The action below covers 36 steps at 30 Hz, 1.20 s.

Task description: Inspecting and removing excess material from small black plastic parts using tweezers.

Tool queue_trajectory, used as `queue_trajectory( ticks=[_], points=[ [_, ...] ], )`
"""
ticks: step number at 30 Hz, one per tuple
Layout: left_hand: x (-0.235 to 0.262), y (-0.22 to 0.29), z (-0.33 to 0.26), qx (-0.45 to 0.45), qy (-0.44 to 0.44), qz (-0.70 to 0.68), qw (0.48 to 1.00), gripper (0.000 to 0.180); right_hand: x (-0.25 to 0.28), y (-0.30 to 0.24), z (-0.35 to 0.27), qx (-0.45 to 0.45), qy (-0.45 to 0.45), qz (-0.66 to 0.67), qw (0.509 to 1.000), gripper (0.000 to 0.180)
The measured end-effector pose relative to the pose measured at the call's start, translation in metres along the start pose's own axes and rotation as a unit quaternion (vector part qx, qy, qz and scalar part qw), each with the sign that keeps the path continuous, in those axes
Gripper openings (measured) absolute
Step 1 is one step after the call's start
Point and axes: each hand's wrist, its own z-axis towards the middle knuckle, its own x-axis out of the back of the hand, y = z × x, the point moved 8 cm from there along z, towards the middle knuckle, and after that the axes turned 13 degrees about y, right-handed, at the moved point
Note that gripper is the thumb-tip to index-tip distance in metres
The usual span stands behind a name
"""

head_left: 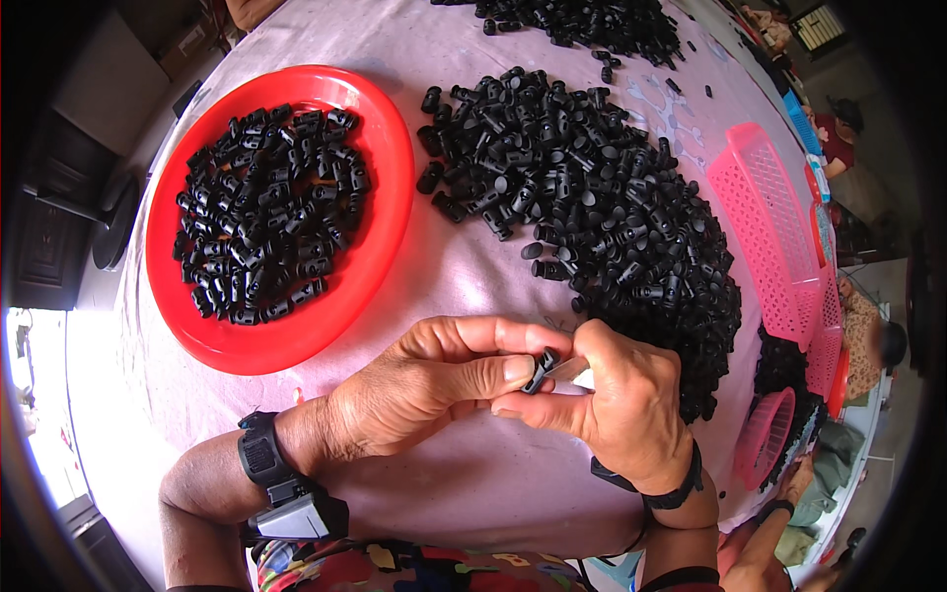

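At the near middle of the table, my left hand pinches a small black cord lock between thumb and index finger. My right hand meets it from the other side, its fingers curled and its thumb just below the cord lock. What the right fingers grip, if anything, is hidden. Left of the hands, a red plate carries many black cord locks. Beyond and to the right of my hands spreads a large heap of loose black cord lock parts, some showing flat oval tops.
The pink cloth covers the table. Another black heap lies at the far edge. Pink perforated baskets stand along the right side, with a pink oval basket nearer. Other people sit at the right; a co-worker's arm shows lower right.
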Motion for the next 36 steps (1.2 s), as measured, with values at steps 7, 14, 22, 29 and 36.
queue_trajectory(
  ticks=[7,14,22,29,36],
  points=[
    [-0.001,-0.002,0.002,0.005,0.009,0.007,1.000,0.030,-0.001,0.002,-0.001,-0.003,-0.003,-0.010,1.000,0.053],
    [0.001,0.000,0.000,0.012,0.008,-0.015,1.000,0.033,0.006,0.003,-0.001,0.010,0.047,0.056,0.997,0.048],
    [0.003,0.000,-0.001,-0.002,-0.019,-0.014,1.000,0.027,0.008,-0.004,0.004,-0.021,0.062,0.148,0.987,0.046],
    [0.003,0.003,-0.001,-0.023,0.009,0.042,0.999,0.027,0.013,-0.013,0.003,0.069,0.096,0.122,0.985,0.042],
    [0.001,0.005,-0.002,-0.040,-0.006,0.080,0.996,0.031,0.014,-0.010,0.003,0.059,0.087,0.122,0.987,0.040]
  ],
)
